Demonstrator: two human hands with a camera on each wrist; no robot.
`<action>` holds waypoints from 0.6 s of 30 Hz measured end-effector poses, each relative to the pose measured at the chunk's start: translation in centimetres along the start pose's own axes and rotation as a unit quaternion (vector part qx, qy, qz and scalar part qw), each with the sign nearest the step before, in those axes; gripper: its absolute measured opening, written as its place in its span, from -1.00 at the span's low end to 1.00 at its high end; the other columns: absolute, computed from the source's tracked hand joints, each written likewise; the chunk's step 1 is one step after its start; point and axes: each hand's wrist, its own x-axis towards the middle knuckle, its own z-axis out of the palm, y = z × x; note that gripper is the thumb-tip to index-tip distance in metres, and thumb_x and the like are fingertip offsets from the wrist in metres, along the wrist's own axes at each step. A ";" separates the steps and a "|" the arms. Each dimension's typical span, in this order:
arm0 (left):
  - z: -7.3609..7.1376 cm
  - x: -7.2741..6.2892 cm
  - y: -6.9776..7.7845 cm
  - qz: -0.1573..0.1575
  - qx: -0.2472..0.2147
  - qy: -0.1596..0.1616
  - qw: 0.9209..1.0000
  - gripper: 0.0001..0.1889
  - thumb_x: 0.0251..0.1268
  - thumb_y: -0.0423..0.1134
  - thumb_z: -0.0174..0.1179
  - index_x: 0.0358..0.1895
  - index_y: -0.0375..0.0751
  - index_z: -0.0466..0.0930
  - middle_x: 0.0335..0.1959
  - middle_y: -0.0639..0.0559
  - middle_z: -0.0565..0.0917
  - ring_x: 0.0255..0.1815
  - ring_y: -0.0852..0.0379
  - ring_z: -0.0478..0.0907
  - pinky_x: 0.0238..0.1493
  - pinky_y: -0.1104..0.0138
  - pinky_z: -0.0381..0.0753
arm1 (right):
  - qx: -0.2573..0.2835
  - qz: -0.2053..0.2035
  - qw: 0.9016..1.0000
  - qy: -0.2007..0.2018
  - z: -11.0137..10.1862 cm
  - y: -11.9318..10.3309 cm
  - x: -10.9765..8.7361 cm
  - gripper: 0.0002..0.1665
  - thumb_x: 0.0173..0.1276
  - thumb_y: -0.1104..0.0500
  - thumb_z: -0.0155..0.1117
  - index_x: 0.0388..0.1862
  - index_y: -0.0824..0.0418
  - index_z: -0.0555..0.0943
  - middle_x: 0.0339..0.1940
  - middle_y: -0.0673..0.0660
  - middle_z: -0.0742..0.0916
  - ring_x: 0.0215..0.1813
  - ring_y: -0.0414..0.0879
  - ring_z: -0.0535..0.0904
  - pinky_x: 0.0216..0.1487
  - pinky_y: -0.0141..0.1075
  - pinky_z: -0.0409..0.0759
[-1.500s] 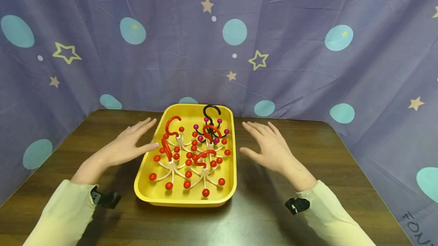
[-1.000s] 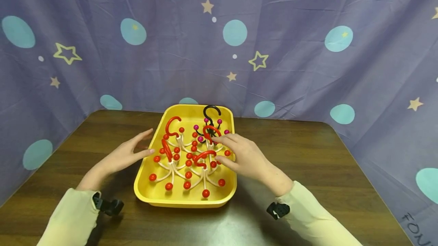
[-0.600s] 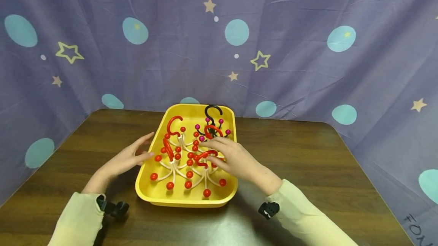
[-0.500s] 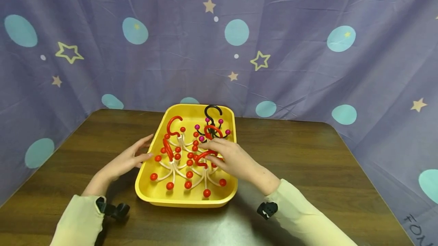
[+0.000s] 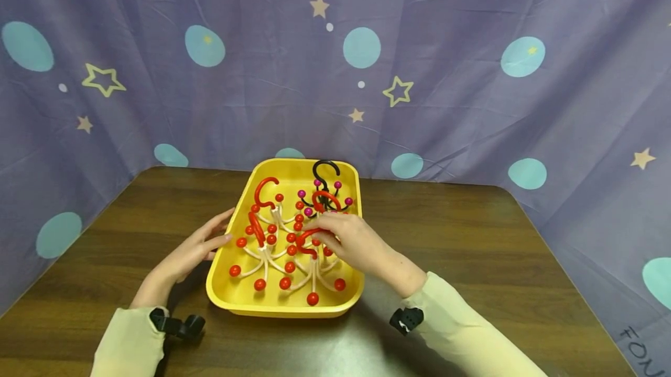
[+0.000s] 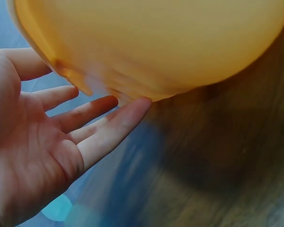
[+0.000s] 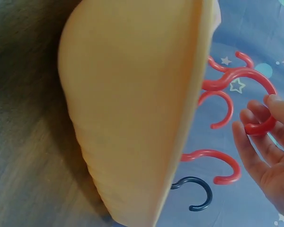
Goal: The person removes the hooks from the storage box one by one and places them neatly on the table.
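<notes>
A yellow tray on the table holds several multi-arm hangers, each with a hook above curved, ball-tipped arms. My right hand pinches the hook of the near right hanger, whose arms are white with red balls. The right wrist view shows thumb and fingers around the end of that red hook. My left hand touches the tray's left side. Its thumb is at the rim and its extended fingers lie against the outer wall. Part of the hanger behind the right hand is hidden.
Other red-hooked hangers stand at near left, far left and right in the tray. At the back right is a black hanger with magenta balls. Behind the brown table hangs a purple patterned curtain.
My right hand has come in from right of the tray and taken hold of the near right hanger's hook, which has shifted slightly. The left hand has moved against the tray's side.
</notes>
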 end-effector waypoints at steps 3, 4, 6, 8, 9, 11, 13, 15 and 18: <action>0.0 -0.1 -0.1 -0.003 -0.002 0.004 1.000 -0.33 0.38 -0.09 -0.09 0.45 -0.07 -0.20 0.29 -0.41 0.12 0.17 -0.33 0.29 -0.08 0.02 0.51 | 0.006 0.000 1.000 0.010 -0.4 -0.1 0.2 -0.79 0.27 0.25 0.19 -0.13 0.12 0.64 -0.17 -0.05 0.70 -0.10 -0.24 0.58 -0.01 -0.43 0.50; 0.1 -0.1 -0.1 -0.003 -0.004 0.004 1.000 -0.33 0.39 -0.09 -0.10 0.45 -0.07 -0.20 0.29 -0.41 0.12 0.17 -0.33 0.29 -0.07 0.02 0.51 | 0.007 -0.001 1.000 0.013 -0.6 -0.2 0.2 -0.80 0.26 0.25 0.19 -0.14 0.13 0.65 -0.18 -0.05 0.70 -0.12 -0.25 0.59 -0.03 -0.43 0.50; 0.1 -0.1 -0.1 -0.003 -0.007 0.004 1.000 -0.33 0.39 -0.09 -0.10 0.45 -0.06 -0.20 0.29 -0.42 0.12 0.16 -0.33 0.30 -0.07 0.02 0.51 | 0.005 -0.003 1.000 0.023 -1.1 -0.3 0.3 -0.80 0.26 0.24 0.20 -0.15 0.13 0.65 -0.21 -0.05 0.70 -0.16 -0.27 0.58 -0.08 -0.44 0.51; 0.1 -0.1 -0.2 -0.001 -0.008 0.004 1.000 -0.33 0.39 -0.08 -0.11 0.45 -0.05 -0.21 0.30 -0.42 0.12 0.16 -0.33 0.30 -0.07 0.02 0.51 | 0.007 -0.008 0.999 0.034 -1.6 -0.4 0.3 -0.81 0.25 0.25 0.21 -0.16 0.13 0.65 -0.23 -0.06 0.70 -0.20 -0.28 0.56 -0.12 -0.44 0.50; 0.1 -0.1 -0.2 0.000 -0.009 0.004 1.000 -0.33 0.39 -0.08 -0.11 0.45 -0.05 -0.21 0.30 -0.42 0.12 0.16 -0.33 0.31 -0.07 0.03 0.51 | 0.008 -0.009 0.999 0.040 -1.8 -0.4 0.4 -0.80 0.26 0.25 0.20 -0.15 0.12 0.65 -0.23 -0.07 0.70 -0.21 -0.29 0.55 -0.12 -0.45 0.50; 0.1 -0.1 -0.2 0.002 -0.010 0.004 1.000 -0.33 0.39 -0.08 -0.11 0.45 -0.05 -0.21 0.30 -0.42 0.12 0.15 -0.32 0.31 -0.07 0.03 0.51 | 0.011 -0.010 0.999 0.052 -2.4 -0.5 0.4 -0.80 0.26 0.26 0.19 -0.15 0.11 0.64 -0.24 -0.07 0.69 -0.24 -0.31 0.54 -0.15 -0.46 0.49; 0.1 -0.1 -0.2 0.005 -0.012 0.004 1.000 -0.33 0.40 -0.09 -0.12 0.45 -0.06 -0.21 0.29 -0.42 0.12 0.15 -0.32 0.32 -0.08 0.03 0.51 | 0.019 -0.010 0.998 0.062 -3.0 -0.5 0.4 -0.79 0.27 0.27 0.19 -0.14 0.11 0.64 -0.25 -0.07 0.69 -0.26 -0.31 0.52 -0.18 -0.46 0.48; 0.1 -0.2 -0.2 0.006 -0.014 0.003 1.000 -0.33 0.40 -0.09 -0.12 0.45 -0.06 -0.21 0.29 -0.42 0.12 0.14 -0.31 0.32 -0.07 0.03 0.51 | 0.026 -0.009 0.997 0.074 -3.5 -0.4 0.3 -0.80 0.27 0.27 0.18 -0.14 0.12 0.63 -0.28 -0.06 0.68 -0.29 -0.31 0.50 -0.22 -0.46 0.47; 0.1 -0.2 -0.2 0.005 -0.016 0.000 1.000 -0.33 0.40 -0.08 -0.12 0.45 -0.06 -0.21 0.29 -0.41 0.12 0.14 -0.30 0.32 -0.07 0.03 0.50 | 0.031 -0.009 0.995 0.090 -4.4 -0.1 0.1 -0.80 0.26 0.28 0.18 -0.15 0.14 0.64 -0.31 -0.05 0.68 -0.32 -0.30 0.49 -0.26 -0.45 0.47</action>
